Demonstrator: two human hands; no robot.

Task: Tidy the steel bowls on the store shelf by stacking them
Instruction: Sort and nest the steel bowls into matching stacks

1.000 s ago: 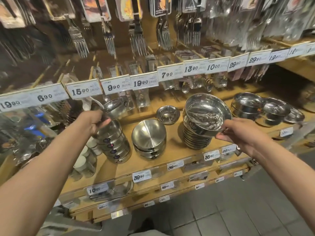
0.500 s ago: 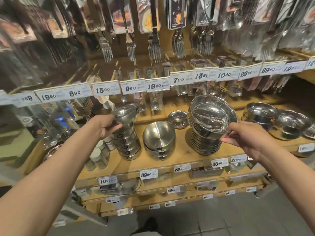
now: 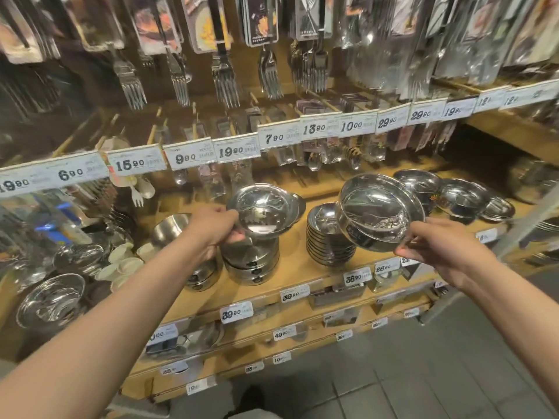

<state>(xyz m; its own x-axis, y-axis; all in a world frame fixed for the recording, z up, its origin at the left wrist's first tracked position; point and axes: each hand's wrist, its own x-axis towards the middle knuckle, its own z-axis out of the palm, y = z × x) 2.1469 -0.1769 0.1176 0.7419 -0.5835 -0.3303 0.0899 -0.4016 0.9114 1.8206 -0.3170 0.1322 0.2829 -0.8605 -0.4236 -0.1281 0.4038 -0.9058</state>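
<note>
My left hand [image 3: 214,229] grips a small steel bowl [image 3: 261,211] by its near rim, held tilted above a stack of upturned steel bowls [image 3: 251,264]. My right hand [image 3: 438,243] holds a larger steel bowl [image 3: 375,211] by its lower rim, tilted towards me, beside and above a stack of shallow steel bowls [image 3: 328,237]. Another stack of labelled bowls [image 3: 172,228] stands behind my left forearm, partly hidden. All rest on the wooden shelf [image 3: 302,267].
More steel bowls [image 3: 462,198] sit at the shelf's right end. A loose bowl [image 3: 53,299] and white spoons [image 3: 121,264] lie at the left. Packaged forks [image 3: 223,77] hang above a row of price tags [image 3: 236,151]. Lower shelves and grey floor tiles are below.
My left hand has carried the small bowl rightward from the left stack to above the upturned stack. My right hand has lifted the larger bowl off and to the right of the shallow stack.
</note>
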